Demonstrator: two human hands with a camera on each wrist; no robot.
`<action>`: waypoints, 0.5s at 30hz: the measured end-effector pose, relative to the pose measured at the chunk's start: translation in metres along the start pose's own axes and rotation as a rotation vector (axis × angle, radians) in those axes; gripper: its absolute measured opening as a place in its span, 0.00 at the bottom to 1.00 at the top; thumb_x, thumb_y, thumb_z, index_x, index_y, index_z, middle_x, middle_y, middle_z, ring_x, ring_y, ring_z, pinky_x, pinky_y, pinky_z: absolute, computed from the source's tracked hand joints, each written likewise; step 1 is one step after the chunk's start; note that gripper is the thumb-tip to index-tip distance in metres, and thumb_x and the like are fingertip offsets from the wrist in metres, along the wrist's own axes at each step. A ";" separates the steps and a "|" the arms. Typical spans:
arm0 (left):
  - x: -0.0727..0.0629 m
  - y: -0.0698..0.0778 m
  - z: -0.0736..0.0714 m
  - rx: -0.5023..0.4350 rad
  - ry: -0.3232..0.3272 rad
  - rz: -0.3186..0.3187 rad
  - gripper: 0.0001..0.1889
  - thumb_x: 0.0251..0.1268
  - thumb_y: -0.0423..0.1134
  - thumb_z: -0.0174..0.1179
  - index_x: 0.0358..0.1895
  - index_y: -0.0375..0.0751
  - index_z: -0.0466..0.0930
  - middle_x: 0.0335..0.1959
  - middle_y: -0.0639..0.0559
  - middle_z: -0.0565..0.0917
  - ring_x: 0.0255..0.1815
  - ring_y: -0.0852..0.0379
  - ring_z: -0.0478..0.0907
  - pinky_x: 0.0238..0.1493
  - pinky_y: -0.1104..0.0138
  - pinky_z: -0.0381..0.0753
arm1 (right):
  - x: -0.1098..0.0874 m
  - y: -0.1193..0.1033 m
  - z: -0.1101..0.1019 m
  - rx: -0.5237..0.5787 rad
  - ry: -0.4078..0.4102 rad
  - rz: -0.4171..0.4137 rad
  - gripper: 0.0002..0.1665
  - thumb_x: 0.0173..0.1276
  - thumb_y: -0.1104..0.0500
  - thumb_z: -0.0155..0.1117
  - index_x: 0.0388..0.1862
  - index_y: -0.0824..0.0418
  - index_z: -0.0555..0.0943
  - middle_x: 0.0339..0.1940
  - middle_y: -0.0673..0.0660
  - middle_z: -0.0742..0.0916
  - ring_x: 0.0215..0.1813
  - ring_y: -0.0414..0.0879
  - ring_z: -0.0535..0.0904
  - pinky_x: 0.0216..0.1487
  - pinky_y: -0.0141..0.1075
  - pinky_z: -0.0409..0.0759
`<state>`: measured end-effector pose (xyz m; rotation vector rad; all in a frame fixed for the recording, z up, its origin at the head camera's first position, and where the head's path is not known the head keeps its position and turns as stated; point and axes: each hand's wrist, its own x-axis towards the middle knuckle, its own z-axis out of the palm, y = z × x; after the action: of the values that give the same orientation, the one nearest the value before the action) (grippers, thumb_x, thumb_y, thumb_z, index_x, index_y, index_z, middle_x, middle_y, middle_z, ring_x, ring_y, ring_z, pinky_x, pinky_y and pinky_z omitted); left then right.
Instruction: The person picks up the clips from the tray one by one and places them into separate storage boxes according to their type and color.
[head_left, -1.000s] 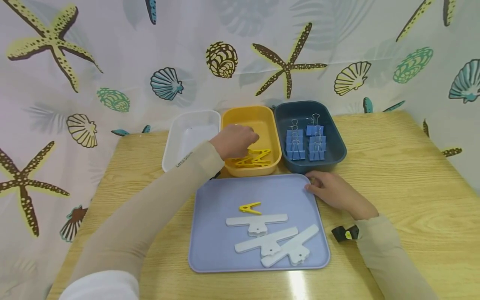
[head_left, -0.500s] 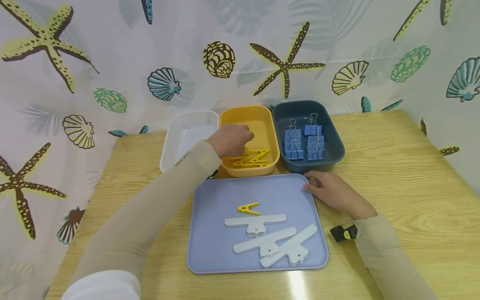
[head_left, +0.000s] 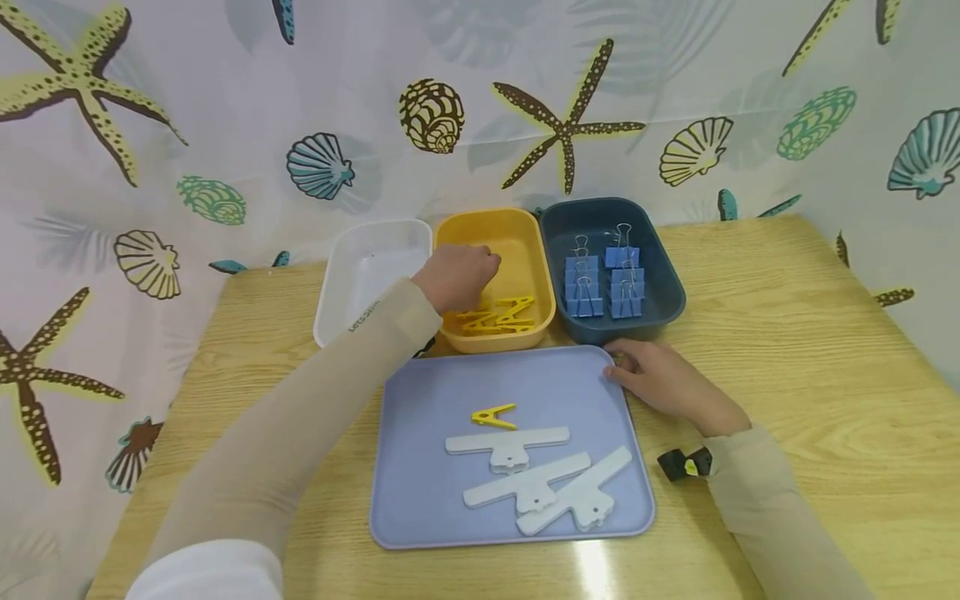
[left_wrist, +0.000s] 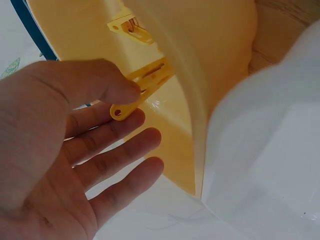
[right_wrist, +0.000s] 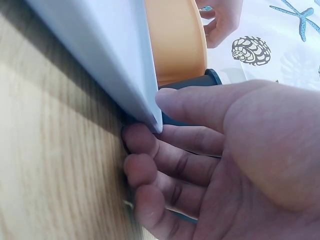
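Observation:
My left hand (head_left: 459, 277) reaches into the yellow bin (head_left: 551, 292). In the left wrist view its thumb and index finger pinch the end of a yellow clothespin (left_wrist: 146, 80), while the other fingers spread loosely. More yellow clothespins (head_left: 498, 323) lie at the near end of that bin. My right hand (head_left: 671, 382) grips the far right corner of the lavender tray (head_left: 420, 492), thumb at the rim and fingers curled below it. On the tray are one yellow clothespin (head_left: 493, 416) and three white bag clips (head_left: 510, 448), two of them overlapping.
Left of the yellow bin stands a white bin (head_left: 321, 312), partly behind my left forearm. A dark blue bin (head_left: 671, 312) on the right holds two rows of blue binder clips (head_left: 583, 287). A patterned curtain (head_left: 480, 179) hangs behind the wooden table (head_left: 825, 375).
The view has shifted slightly, moving everything a little leftward. My left hand stays in the yellow bin and my right hand keeps hold of the tray corner.

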<state>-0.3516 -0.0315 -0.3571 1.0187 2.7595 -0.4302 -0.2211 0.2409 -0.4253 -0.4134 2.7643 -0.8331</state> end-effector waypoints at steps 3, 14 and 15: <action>0.000 0.000 0.001 0.006 0.016 -0.006 0.11 0.65 0.33 0.56 0.50 0.40 0.77 0.40 0.49 0.81 0.33 0.52 0.74 0.37 0.64 0.80 | 0.001 0.000 0.000 0.000 -0.002 0.001 0.19 0.69 0.60 0.59 0.55 0.68 0.78 0.24 0.51 0.80 0.27 0.42 0.72 0.31 0.34 0.71; 0.002 -0.001 0.007 -0.024 0.039 -0.029 0.10 0.66 0.32 0.57 0.49 0.41 0.78 0.34 0.49 0.80 0.32 0.53 0.73 0.35 0.67 0.76 | 0.002 0.003 0.002 -0.003 0.003 0.002 0.19 0.69 0.60 0.59 0.55 0.68 0.78 0.24 0.51 0.81 0.27 0.41 0.72 0.31 0.34 0.71; 0.003 -0.001 0.007 -0.027 0.039 -0.033 0.10 0.66 0.33 0.57 0.49 0.41 0.78 0.34 0.49 0.80 0.32 0.53 0.73 0.35 0.67 0.76 | 0.002 0.004 0.002 -0.005 0.004 0.004 0.19 0.69 0.60 0.59 0.55 0.68 0.78 0.24 0.51 0.81 0.27 0.41 0.72 0.31 0.34 0.71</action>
<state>-0.3535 -0.0326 -0.3645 0.9865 2.8120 -0.3803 -0.2232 0.2424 -0.4292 -0.4071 2.7701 -0.8276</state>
